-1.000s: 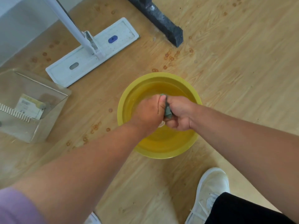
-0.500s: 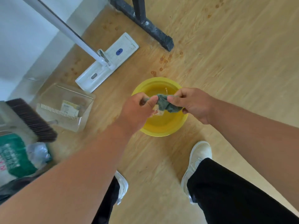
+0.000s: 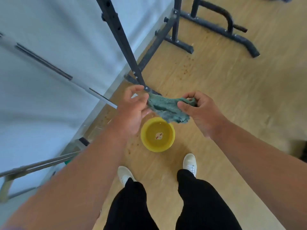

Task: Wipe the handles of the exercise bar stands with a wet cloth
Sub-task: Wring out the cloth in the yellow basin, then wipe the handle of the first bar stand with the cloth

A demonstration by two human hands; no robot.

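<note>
A wet green cloth hangs stretched between both hands, above the floor. My left hand pinches its left edge between thumb and fingers. My right hand grips the right end with curled fingers. Directly below stands a yellow bowl of water on the wooden floor. A black exercise bar stand rises just beyond the hands, its post slanting up to the top edge. A second black stand with a curved handle sits at the upper right.
A white wall fills the left side. A mop pole slants across it, and a metal bar lies at the lower left. My white shoes and black trousers are at the bottom, just behind the bowl.
I have stood up from the bowl. Both hands lifted the cloth out of the water and spread it open, and the stands came into view.
</note>
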